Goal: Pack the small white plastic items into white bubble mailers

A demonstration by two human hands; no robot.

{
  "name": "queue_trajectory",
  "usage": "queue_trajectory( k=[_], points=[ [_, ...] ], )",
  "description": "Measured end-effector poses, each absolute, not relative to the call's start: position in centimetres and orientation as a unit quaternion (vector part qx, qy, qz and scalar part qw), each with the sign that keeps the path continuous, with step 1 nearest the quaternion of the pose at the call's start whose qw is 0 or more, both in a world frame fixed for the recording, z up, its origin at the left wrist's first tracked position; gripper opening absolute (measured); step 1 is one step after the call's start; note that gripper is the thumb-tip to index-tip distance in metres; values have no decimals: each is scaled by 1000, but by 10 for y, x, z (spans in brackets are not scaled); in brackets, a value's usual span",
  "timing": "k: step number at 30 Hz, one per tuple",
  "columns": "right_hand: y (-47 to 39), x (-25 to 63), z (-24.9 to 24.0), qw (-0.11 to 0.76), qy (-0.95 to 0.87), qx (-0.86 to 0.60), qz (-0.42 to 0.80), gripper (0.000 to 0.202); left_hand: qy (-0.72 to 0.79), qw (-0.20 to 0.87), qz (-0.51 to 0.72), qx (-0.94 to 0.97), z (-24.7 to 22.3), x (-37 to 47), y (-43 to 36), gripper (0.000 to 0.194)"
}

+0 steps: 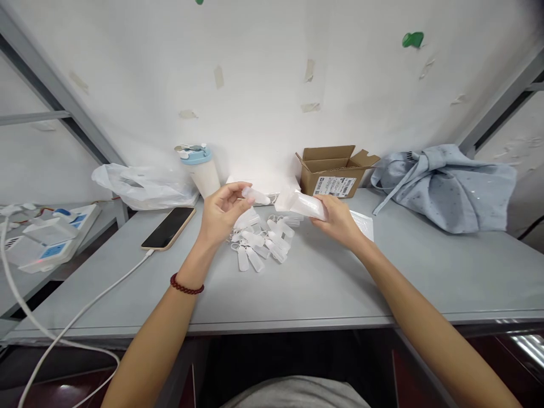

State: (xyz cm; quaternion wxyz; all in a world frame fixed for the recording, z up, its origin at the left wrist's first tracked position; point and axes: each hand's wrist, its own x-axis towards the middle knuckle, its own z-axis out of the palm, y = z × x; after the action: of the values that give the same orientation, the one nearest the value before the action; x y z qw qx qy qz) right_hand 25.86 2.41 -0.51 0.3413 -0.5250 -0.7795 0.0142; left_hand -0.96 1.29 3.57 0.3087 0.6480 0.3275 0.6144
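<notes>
Between the thumb and fingers of my left hand [223,207] is a small translucent white plastic piece [256,195], much like those lying below it. My right hand [338,220] is closed around a whitish, see-through plastic bag [304,205], its end turned toward my left hand. Under and between both hands spreads a loose pile of translucent tag-like pieces [255,238], several with thin white loops. A white padded sheet or envelope [362,224] lies on the table, partly hidden behind my right hand and wrist.
An open cardboard box [331,170] stands behind my right hand, with a grey-blue cloth bag [446,187] to its right. On the left are a charging phone [169,228], a blue-lidded cup [202,170], a white plastic bag [142,186] and a power strip [63,238].
</notes>
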Motion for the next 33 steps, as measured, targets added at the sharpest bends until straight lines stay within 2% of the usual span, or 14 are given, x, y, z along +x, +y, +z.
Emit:
queue_trajectory(
  k=[2,7,13,19,22,28,30,33],
  points=[
    [23,256,-6,340,-789,-511,17,39,341,327,625,622,33,-7,15,31],
    [18,249,-5,362,-798,-479,52,40,396,363,548,641,23,3,15,30],
    [13,245,0,382,-793,-463,107,42,422,212,512,717,15,10,13,20],
    [12,241,-3,385,-786,-478,70,41,494,199,544,648,12,18,9,11],
    [11,239,-3,383,-787,-481,49,40,494,199,523,665,12,21,6,16],
    [9,236,0,385,-789,-478,32,35,454,165,429,763,13,27,-2,43],
    [9,236,0,393,-791,-469,29,33,428,136,399,800,14,29,-4,42],
    [9,238,0,407,-793,-452,25,34,414,91,370,826,15,30,-7,29]
  ],
)
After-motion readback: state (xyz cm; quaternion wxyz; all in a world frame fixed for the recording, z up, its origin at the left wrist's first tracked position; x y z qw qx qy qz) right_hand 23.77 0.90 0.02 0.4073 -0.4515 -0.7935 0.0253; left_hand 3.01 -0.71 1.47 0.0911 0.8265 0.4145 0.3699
